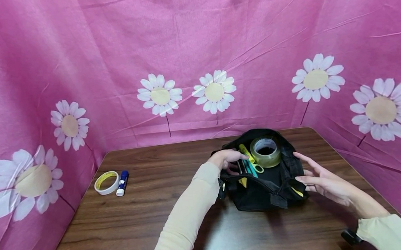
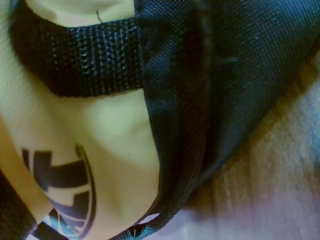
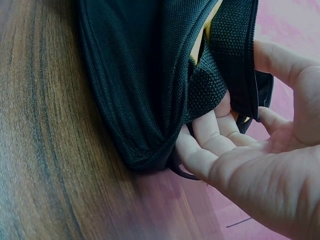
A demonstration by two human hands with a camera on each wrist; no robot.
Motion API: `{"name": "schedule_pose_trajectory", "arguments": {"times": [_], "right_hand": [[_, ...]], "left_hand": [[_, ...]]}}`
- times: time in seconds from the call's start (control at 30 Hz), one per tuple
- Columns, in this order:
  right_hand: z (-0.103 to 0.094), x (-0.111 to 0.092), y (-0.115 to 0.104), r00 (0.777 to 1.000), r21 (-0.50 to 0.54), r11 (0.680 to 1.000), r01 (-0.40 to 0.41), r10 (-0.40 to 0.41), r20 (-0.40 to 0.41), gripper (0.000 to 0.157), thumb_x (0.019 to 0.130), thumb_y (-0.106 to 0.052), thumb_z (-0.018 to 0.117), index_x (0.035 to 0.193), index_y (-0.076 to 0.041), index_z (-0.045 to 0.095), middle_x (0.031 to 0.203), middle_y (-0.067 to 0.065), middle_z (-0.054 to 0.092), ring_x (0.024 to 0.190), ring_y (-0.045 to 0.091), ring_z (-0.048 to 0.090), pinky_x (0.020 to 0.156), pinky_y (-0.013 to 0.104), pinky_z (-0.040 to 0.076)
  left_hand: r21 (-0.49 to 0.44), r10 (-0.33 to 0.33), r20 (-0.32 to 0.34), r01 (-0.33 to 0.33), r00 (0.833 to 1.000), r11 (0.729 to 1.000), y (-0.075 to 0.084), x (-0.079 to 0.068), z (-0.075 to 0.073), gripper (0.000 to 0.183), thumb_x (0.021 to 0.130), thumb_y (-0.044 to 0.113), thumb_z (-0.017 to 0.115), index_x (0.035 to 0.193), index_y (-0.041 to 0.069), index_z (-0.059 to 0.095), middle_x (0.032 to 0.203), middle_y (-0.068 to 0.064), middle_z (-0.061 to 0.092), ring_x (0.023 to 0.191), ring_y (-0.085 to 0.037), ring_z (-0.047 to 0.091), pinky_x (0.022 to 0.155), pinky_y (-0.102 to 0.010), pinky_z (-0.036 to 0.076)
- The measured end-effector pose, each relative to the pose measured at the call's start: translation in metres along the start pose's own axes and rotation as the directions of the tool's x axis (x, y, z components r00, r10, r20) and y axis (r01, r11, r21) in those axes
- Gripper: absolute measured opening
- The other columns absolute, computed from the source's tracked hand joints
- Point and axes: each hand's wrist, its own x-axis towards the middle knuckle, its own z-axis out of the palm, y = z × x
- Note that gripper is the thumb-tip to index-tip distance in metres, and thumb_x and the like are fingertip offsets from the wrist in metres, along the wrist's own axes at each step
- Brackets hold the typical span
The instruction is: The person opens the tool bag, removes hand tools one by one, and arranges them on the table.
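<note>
A black zippered bag (image 1: 257, 197) sits with its top open, and its yellow side panel (image 2: 120, 130) shows in the left wrist view. My left hand (image 1: 227, 159) reaches over the bag's left rim, fingers among pens (image 1: 250, 168) and yellow-handled scissors (image 1: 258, 168). Part of those fingers is hidden, so I cannot tell whether they grip anything. Beside them lie a yellow marker-like stick (image 1: 246, 153) and a roll of clear tape (image 1: 266, 160). At the other end my right hand (image 1: 330, 184) grips the bag, fingers tucked by the webbing strap (image 3: 212, 90).
Toward the left of the brown wooden table (image 1: 146, 202) lie a white tape roll (image 1: 107, 182) and a blue glue stick (image 1: 122, 183) with a white end. A pink cloth (image 1: 190, 36) with printed daisies hangs behind and on both sides.
</note>
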Motion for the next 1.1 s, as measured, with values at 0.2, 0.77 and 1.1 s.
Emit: {"name": "schedule_pose_trajectory", "arguments": {"times": [0.2,0.77,1.1], "right_hand": [[0.001,0.000,0.000,1.000,0.022,1.000,0.001,-0.001,0.008,0.080,0.106,-0.003,0.047,0.163,-0.038,0.001,0.141,-0.002,0.041,0.121,0.008,0.057,0.090,0.034,0.054],[0.000,0.001,0.001,1.000,0.014,1.000,-0.009,0.009,0.011,0.080,0.107,-0.003,0.046,0.162,-0.038,0.000,0.145,0.002,0.035,0.123,0.007,0.056,0.090,0.036,0.054],[-0.002,0.002,0.002,1.000,0.020,1.000,0.003,-0.003,0.006,0.080,0.107,-0.002,0.046,0.163,-0.038,0.001,0.141,-0.005,0.041,0.121,0.008,0.057,0.089,0.035,0.054]], "left_hand": [[-0.013,0.016,0.005,-0.016,1.000,1.000,-0.005,0.007,0.003,0.045,0.095,0.020,0.070,0.132,0.004,0.051,0.130,-0.020,0.049,0.112,-0.035,0.057,0.091,-0.051,0.057],[0.015,0.076,0.006,-0.076,0.997,0.997,-0.011,0.013,0.009,0.010,0.094,-0.002,0.063,0.093,0.003,0.055,0.086,-0.012,0.059,0.071,-0.022,0.058,0.065,-0.034,0.058],[-0.068,0.126,0.007,-0.125,0.992,0.990,-0.008,0.014,0.011,0.012,0.094,-0.003,0.064,0.092,0.005,0.055,0.084,-0.010,0.061,0.076,-0.020,0.063,0.070,-0.035,0.062]]}}
